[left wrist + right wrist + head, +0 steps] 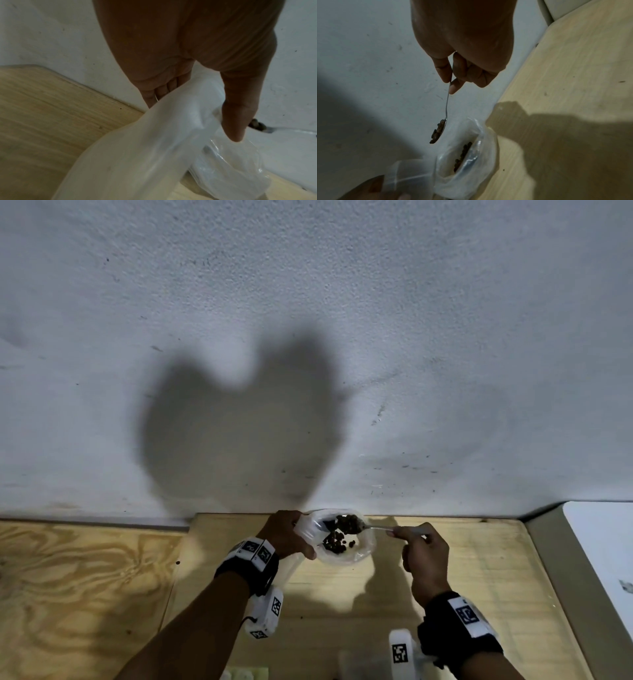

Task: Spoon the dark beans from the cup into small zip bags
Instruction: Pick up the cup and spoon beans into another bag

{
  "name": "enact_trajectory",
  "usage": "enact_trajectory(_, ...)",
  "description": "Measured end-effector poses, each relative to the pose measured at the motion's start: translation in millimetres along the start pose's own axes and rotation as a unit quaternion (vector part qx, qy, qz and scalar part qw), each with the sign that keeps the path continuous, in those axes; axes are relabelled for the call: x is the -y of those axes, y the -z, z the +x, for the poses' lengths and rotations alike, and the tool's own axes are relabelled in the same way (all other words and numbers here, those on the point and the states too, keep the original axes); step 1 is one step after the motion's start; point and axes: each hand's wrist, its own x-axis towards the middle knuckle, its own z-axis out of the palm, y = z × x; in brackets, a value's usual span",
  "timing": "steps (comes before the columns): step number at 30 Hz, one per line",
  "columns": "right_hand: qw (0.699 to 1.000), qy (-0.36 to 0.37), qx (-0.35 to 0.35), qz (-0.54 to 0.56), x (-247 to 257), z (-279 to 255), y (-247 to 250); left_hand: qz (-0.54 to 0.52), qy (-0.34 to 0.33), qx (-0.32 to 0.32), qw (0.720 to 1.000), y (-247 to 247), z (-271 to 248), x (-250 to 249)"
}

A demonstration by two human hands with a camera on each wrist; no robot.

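Observation:
My left hand (301,537) grips a small clear zip bag (359,553) by its side and holds its mouth open above the wooden table. Dark beans (337,542) lie inside it. In the left wrist view my thumb (235,128) presses on the bag (154,148). My right hand (397,531) pinches the handle of a metal spoon (349,524). Its bowl, heaped with beans, hangs over the bag's far rim. The right wrist view shows that pinch (450,83), the loaded spoon (439,131) and the beans in the bag (462,155). I cannot make out the cup.
The light wooden table (445,594) ends at a white wall (308,337) just behind the bag. A plywood board (85,594) lies to the left and a white-topped surface (603,542) to the right. Pale blurred items (359,659) sit at the near edge.

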Motion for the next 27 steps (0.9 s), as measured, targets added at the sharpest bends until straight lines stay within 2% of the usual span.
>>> enact_trajectory(4, 0.998, 0.051, 0.035, 0.009, 12, -7, -13, 0.012, -0.007, 0.001, 1.000, -3, 1, -2)
enact_trajectory(7, 0.987, 0.129, 0.074, -0.053, 15, -13, -30, 0.012, -0.014, -0.002, 1.000, -5, 1, -3)
enact_trajectory(10, 0.958, 0.203, 0.137, -0.146, 17, -21, -42, -0.005, -0.010, -0.006, 1.000, -6, -1, -3)
enact_trajectory(13, 0.929, 0.249, 0.187, -0.201, 25, -28, -44, -0.030, -0.001, -0.017, 0.999, -5, -4, -4)
enact_trajectory(15, 0.936, 0.252, 0.165, -0.183, 31, -27, -38, -0.044, 0.003, -0.018, 0.999, -5, -5, -4)
enact_trajectory(18, 0.961, 0.237, 0.063, -0.127, 31, -18, -20, -0.057, 0.008, -0.022, 0.998, -6, -7, -3)
enact_trajectory(20, 0.964, 0.224, 0.018, -0.146, 21, -11, -10, -0.050, 0.006, -0.024, 0.998, -6, -8, -4)
enact_trajectory(23, 0.959, 0.198, 0.009, -0.205, -5, -4, -7, -0.028, -0.014, -0.024, 0.999, -8, -12, -5)
enact_trajectory(27, 0.968, 0.136, 0.029, -0.208, -25, -7, -15, 0.004, -0.062, -0.036, 0.997, -12, -21, -11)
